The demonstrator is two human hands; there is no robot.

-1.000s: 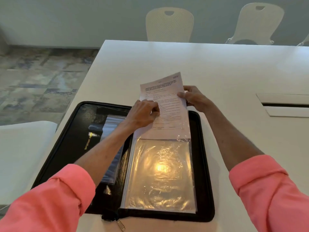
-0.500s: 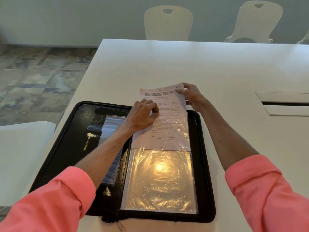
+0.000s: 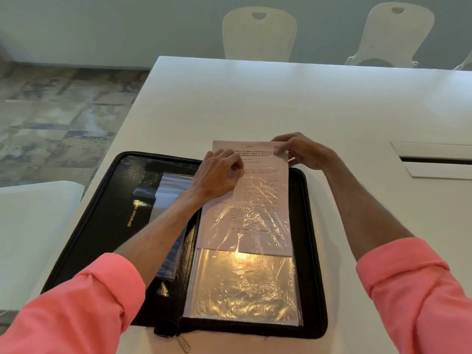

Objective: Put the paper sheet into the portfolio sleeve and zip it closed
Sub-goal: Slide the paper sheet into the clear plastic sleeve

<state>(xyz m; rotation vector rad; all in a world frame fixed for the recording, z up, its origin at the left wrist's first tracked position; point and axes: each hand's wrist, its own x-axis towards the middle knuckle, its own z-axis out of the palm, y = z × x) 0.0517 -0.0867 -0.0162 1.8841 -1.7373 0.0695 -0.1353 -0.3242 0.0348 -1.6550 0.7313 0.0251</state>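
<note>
White printed paper sheet [image 3: 258, 192] sitting partway inside clear crinkled plastic sleeve [image 3: 245, 287] of open black zip portfolio [image 3: 107, 208] on white bench [image 3: 255, 103], centre of frame; lower sleeve portion showing empty. Right hand [image 3: 304, 150] pinching sheet's upper right corner; left hand [image 3: 219, 175] pressing sleeve mouth, its grip on film not discernible. Risks: sheet's leading edge catching on film wrinkles and buckling; uneven push skewing sheet; protruding top fouling zipper pull [image 3: 184, 344] track, bottom centre.
</note>
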